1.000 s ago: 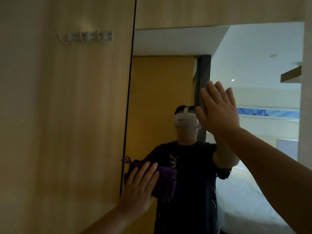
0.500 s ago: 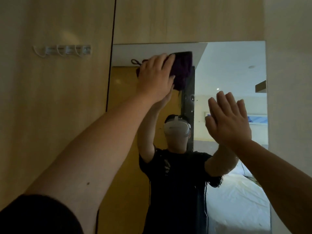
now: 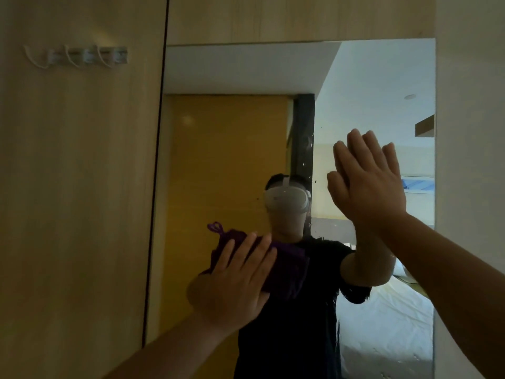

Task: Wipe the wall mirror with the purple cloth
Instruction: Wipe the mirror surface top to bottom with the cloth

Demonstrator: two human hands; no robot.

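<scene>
Left hand (image 3: 235, 277) flat, pressing purple cloth (image 3: 287, 269) onto the mirror (image 3: 218, 160) (tall, upright); right hand (image 3: 374, 187) splayed bare on glass, above-right; specks between them.

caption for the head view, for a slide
Left hand presses the purple cloth flat against the wall mirror; right hand rests open on the glass.

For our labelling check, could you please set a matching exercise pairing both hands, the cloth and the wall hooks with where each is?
1 left hand
2 right hand
3 purple cloth
4 wall hooks

A on the wooden panel left of the mirror
B bare, flat on the mirror's right half
C pressing the purple cloth
D between palm and mirror

Pairs: 1-C, 2-B, 3-D, 4-A.
</scene>
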